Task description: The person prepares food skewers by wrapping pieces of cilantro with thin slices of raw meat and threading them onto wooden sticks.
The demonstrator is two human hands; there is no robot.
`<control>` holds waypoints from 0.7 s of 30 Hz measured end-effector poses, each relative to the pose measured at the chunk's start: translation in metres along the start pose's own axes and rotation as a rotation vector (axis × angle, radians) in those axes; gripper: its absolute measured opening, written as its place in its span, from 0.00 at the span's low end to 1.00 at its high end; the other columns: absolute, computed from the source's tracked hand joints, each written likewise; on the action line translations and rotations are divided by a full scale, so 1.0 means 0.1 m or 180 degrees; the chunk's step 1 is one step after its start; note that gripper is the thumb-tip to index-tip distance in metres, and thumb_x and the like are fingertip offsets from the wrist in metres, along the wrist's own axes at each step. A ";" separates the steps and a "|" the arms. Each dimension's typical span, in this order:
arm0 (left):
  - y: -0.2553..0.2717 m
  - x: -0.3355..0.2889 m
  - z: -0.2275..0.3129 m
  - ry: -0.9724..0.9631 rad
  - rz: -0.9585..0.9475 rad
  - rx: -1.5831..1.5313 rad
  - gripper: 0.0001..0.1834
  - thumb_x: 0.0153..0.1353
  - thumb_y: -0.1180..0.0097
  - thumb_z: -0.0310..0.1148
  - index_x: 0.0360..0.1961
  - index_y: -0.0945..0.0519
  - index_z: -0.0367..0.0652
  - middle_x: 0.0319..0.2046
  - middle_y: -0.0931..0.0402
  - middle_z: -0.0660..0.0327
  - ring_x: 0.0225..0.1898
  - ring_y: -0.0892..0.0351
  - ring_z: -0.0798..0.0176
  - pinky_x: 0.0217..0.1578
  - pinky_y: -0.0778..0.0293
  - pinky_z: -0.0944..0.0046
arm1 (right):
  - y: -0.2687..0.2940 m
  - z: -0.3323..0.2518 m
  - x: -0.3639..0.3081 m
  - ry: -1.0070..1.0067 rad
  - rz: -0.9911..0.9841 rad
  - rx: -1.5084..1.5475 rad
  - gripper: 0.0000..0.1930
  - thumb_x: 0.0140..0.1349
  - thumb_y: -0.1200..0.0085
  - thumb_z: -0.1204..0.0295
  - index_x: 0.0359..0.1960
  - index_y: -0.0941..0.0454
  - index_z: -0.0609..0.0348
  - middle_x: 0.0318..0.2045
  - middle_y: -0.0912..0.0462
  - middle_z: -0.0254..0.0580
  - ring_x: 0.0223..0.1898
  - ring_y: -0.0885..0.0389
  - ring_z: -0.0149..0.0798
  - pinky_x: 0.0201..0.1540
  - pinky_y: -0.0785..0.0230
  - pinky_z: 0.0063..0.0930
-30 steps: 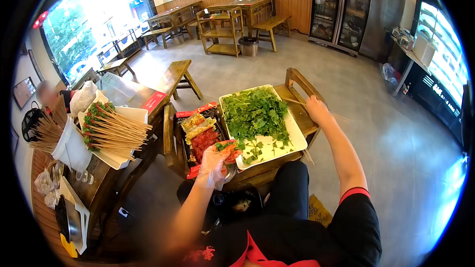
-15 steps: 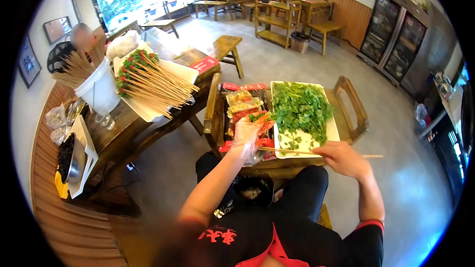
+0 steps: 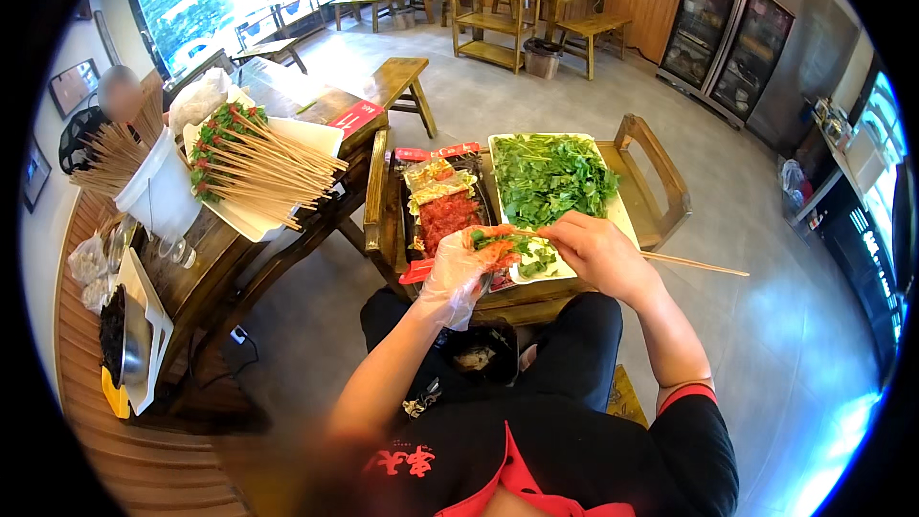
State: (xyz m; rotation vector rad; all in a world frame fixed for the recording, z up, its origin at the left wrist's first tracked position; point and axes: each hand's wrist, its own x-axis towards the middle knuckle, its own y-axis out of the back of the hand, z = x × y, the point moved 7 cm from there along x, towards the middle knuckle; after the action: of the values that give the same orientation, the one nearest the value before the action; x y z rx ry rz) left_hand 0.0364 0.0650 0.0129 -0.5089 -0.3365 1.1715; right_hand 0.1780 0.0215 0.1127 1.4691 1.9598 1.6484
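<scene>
In a clear plastic glove, my left hand (image 3: 452, 276) is closed on a slice of red meat (image 3: 493, 247) with green herb leaves in it. My bare right hand (image 3: 605, 254) pinches a thin bamboo skewer (image 3: 694, 265), whose long end sticks out to the right. The two hands are close together, and the skewer's tip is hidden by the fingers and the meat. Beyond them is a white tray (image 3: 629, 222) heaped with leafy coriander (image 3: 555, 172). Left of it, a dark tray holds red minced-looking meat (image 3: 448, 214) and yellowish pieces (image 3: 428, 173).
On the wooden table (image 3: 233, 266) at left, a white tray (image 3: 325, 137) holds many loaded skewers (image 3: 263, 168). A white bucket (image 3: 163, 193) of bare skewers stands beside it. A dark bin (image 3: 479, 352) is between my knees. A person (image 3: 120, 96) sits at far left.
My right hand has moved left and up to the left hand, bringing the skewer to the meat. The view has shifted slightly. My left hand keeps holding the meat and leaves.
</scene>
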 end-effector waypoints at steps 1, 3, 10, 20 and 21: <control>-0.01 -0.01 0.00 -0.0027 0.0001 0.0016 0.13 0.55 0.46 0.22 0.42 0.26 0.28 0.37 0.23 0.52 0.34 0.21 0.63 0.36 0.23 0.68 | -0.02 0.00 0.00 0.0004 -0.0044 -0.0046 0.10 0.53 0.51 0.76 0.38 0.25 0.56 0.28 0.27 0.42 0.31 0.25 0.48 0.30 0.32 0.39; -0.03 -0.01 -0.02 -0.0087 -0.0104 -0.0066 0.13 0.55 0.46 0.21 0.43 0.27 0.27 0.37 0.23 0.52 0.34 0.21 0.62 0.37 0.23 0.67 | -0.06 -0.02 0.02 0.0023 -0.0135 -0.0134 0.11 0.53 0.52 0.76 0.39 0.25 0.56 0.28 0.27 0.42 0.31 0.25 0.48 0.30 0.32 0.39; 0.01 -0.04 0.01 -0.0109 0.0050 -0.0052 0.13 0.55 0.49 0.18 0.43 0.27 0.28 0.40 0.25 0.52 0.37 0.23 0.62 0.40 0.24 0.66 | -0.14 -0.06 0.00 0.0027 -0.0202 -0.0030 0.11 0.52 0.52 0.77 0.39 0.25 0.59 0.29 0.26 0.43 0.32 0.25 0.49 0.33 0.31 0.39; 0.06 -0.07 0.02 -0.0467 -0.0120 0.0400 0.14 0.55 0.51 0.16 0.44 0.26 0.31 0.42 0.25 0.56 0.41 0.25 0.67 0.43 0.29 0.70 | -0.27 0.00 -0.02 0.0051 -0.0351 0.0247 0.10 0.51 0.52 0.78 0.36 0.24 0.61 0.27 0.26 0.45 0.34 0.26 0.49 0.36 0.32 0.38; 0.06 -0.08 0.02 -0.0442 -0.0088 0.0379 0.13 0.55 0.50 0.16 0.43 0.26 0.31 0.42 0.25 0.56 0.41 0.25 0.68 0.43 0.29 0.70 | -0.28 0.01 -0.02 0.0045 -0.0349 0.0186 0.10 0.51 0.52 0.78 0.36 0.24 0.61 0.27 0.26 0.45 0.34 0.26 0.49 0.35 0.32 0.38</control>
State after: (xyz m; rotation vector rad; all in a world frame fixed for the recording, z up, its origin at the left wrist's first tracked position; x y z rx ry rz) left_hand 0.0284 0.0600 0.0115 -0.3190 -0.3895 1.1951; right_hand 0.1643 0.0237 0.0876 1.3466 2.0732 1.5727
